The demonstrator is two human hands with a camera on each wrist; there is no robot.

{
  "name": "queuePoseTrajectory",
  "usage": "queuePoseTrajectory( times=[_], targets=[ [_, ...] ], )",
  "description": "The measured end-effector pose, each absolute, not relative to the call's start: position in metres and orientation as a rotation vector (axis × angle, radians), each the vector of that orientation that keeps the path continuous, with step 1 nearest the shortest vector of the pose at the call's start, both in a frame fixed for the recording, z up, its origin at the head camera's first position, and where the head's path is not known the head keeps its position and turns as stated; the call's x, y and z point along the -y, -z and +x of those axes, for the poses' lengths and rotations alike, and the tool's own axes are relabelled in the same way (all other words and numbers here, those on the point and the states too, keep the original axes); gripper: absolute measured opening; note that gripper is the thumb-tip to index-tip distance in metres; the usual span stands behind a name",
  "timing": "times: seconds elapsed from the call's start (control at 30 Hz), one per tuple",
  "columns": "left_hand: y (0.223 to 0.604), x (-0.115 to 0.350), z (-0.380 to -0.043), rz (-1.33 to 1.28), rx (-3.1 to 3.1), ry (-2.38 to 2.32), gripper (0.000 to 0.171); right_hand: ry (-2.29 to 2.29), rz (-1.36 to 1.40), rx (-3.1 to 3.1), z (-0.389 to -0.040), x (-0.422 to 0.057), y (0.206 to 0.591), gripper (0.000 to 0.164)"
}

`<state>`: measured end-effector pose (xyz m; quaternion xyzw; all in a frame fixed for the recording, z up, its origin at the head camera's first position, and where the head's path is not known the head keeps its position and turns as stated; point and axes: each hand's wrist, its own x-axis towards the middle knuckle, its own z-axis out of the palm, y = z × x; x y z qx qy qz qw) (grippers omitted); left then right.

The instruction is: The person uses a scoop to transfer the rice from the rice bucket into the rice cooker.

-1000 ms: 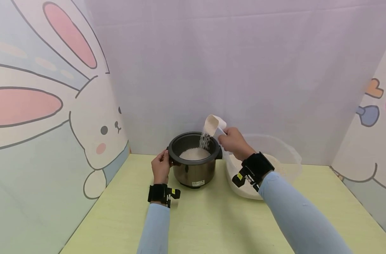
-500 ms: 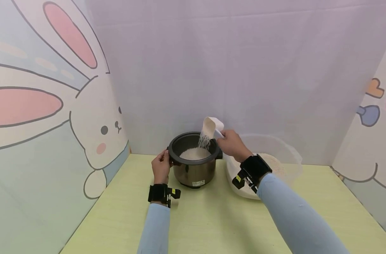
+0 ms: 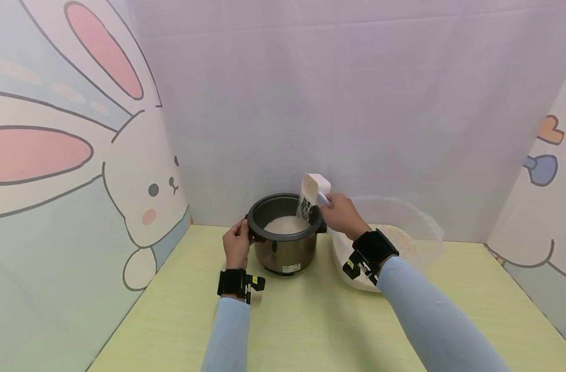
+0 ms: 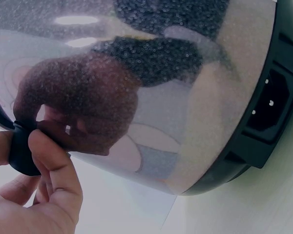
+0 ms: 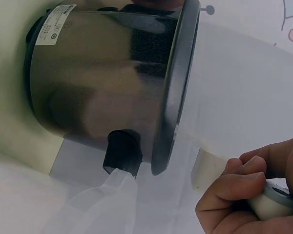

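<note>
A dark, shiny rice cooker body (image 3: 285,253) without a lid stands near the back wall, with white rice (image 3: 287,225) inside it. My left hand (image 3: 236,247) pinches the black side handle (image 4: 24,151) between thumb and fingers. In my right hand (image 3: 344,214) is the handle of a white measuring scoop (image 3: 316,187), tilted over the pot's right rim. Grains stream from the scoop down into the pot. The right wrist view shows my fingers (image 5: 234,190) curled round the scoop's handle; its cup (image 5: 207,170) is partly hidden.
To the right of the cooker, a clear plastic bowl (image 3: 427,232) holds more rice, partly behind my right forearm. The cooker's power socket (image 4: 271,102) faces the left wrist camera. Cartoon-printed panels (image 3: 138,206) stand at both sides, a pale wall (image 3: 255,103) behind.
The scoop has dropped slightly and tipped further over the pot, with rice pouring throughout. My left hand and the cooker have stayed put.
</note>
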<state>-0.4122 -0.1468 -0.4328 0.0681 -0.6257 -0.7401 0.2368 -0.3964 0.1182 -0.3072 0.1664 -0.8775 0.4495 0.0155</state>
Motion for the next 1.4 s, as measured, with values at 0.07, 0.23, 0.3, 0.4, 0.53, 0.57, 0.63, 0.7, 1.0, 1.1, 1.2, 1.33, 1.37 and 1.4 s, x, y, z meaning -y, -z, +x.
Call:
queuePoseTrajectory(
  times=[0.07,0.23,0.3,0.4,0.53,0.57,0.63,0.7,1.0,1.1,1.2,1.33,1.37,1.4],
  targets=[
    [0.433,0.147,-0.413,0.189,1.712,2.029,0.032,-1.392,0.521,2.728,-0.398,-0.118,0.310,0.025],
    [0.434,0.148,-0.413,0.190,1.708,2.034,0.032,-1.343,0.579,2.703,-0.399,-0.115,0.315,0.023],
    [0.433,0.148,-0.413,0.191,1.710,2.034,0.032,-1.300,0.599,2.694,-0.399,-0.112,0.316,0.022],
    [0.433,0.148,-0.413,0.194,1.712,2.030,0.031,-1.243,0.615,2.698,-0.397,-0.106,0.317,0.020],
    [0.433,0.147,-0.413,0.194,1.703,2.037,0.030,-1.223,0.633,2.708,-0.396,-0.098,0.318,0.020],
    [0.433,0.147,-0.413,0.191,1.703,2.037,0.030,-1.216,0.639,2.709,-0.396,-0.097,0.319,0.019],
    [0.433,0.147,-0.413,0.190,1.699,2.039,0.030,-1.192,0.658,2.710,-0.396,-0.094,0.320,0.019],
    [0.434,0.147,-0.413,0.187,1.700,2.039,0.029,-1.174,0.670,2.709,-0.395,-0.092,0.321,0.018],
    [0.434,0.148,-0.413,0.186,1.709,2.038,0.032,-1.093,0.772,2.681,-0.392,-0.082,0.321,0.017],
    [0.435,0.149,-0.412,0.193,1.706,2.042,0.031,-1.067,0.824,2.673,-0.392,-0.080,0.322,0.014],
    [0.435,0.149,-0.412,0.192,1.705,2.042,0.031,-1.036,0.858,2.668,-0.391,-0.079,0.323,0.012],
    [0.434,0.148,-0.413,0.183,1.701,2.042,0.030,-1.008,0.884,2.666,-0.389,-0.078,0.324,0.019],
    [0.434,0.148,-0.413,0.183,1.699,2.045,0.030,-0.997,0.882,2.668,-0.389,-0.078,0.324,0.021],
    [0.434,0.148,-0.413,0.183,1.700,2.046,0.030,-0.983,0.883,2.671,-0.388,-0.078,0.325,0.024]
  ],
)
